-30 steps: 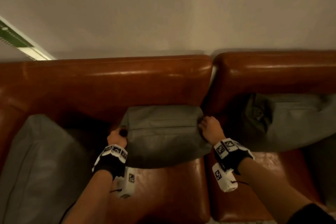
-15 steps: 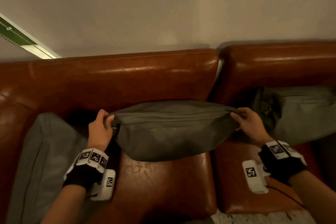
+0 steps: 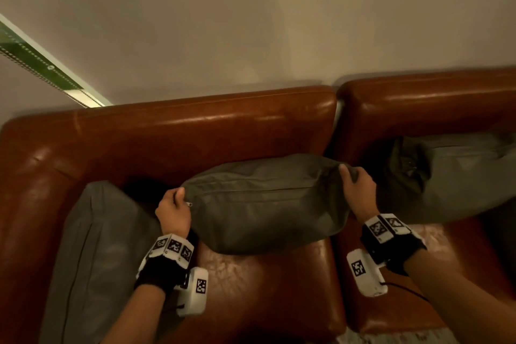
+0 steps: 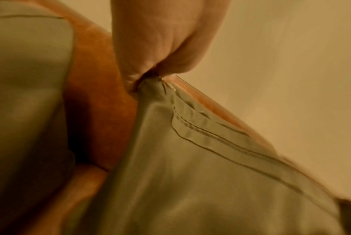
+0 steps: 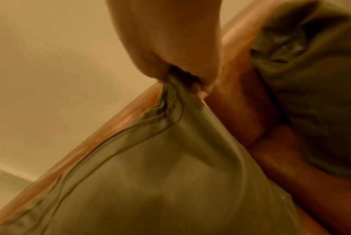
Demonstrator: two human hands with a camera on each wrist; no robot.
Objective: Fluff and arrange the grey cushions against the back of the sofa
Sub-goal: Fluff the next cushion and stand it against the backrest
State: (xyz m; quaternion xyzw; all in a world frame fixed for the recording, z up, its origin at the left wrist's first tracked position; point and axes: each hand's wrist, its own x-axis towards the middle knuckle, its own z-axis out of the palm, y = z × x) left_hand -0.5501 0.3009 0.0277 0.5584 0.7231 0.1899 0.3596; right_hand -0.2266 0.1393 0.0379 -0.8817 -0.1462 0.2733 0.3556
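A grey cushion [image 3: 265,204] stands in the middle of the brown leather sofa [image 3: 195,131], stretched wide between my hands, its zip seam on top. My left hand [image 3: 174,208] pinches its upper left corner [image 4: 150,84]. My right hand [image 3: 358,190] grips its upper right corner [image 5: 172,85]. The cushion's lower edge rests on the seat, its top just in front of the sofa back. A second grey cushion [image 3: 95,254] lies at the left end of the seat. A third grey cushion [image 3: 446,176] leans against the sofa back on the right.
A beige wall [image 3: 251,22] rises behind the sofa. A green-and-white strip [image 3: 42,64] runs diagonally at the upper left. The seat leather [image 3: 265,288] in front of the held cushion is bare. A gap [image 3: 336,120] splits the two back sections.
My hands have moved apart from the cushion's sides to its top corners, and the cushion is pulled wider and flatter. The view has shifted slightly.
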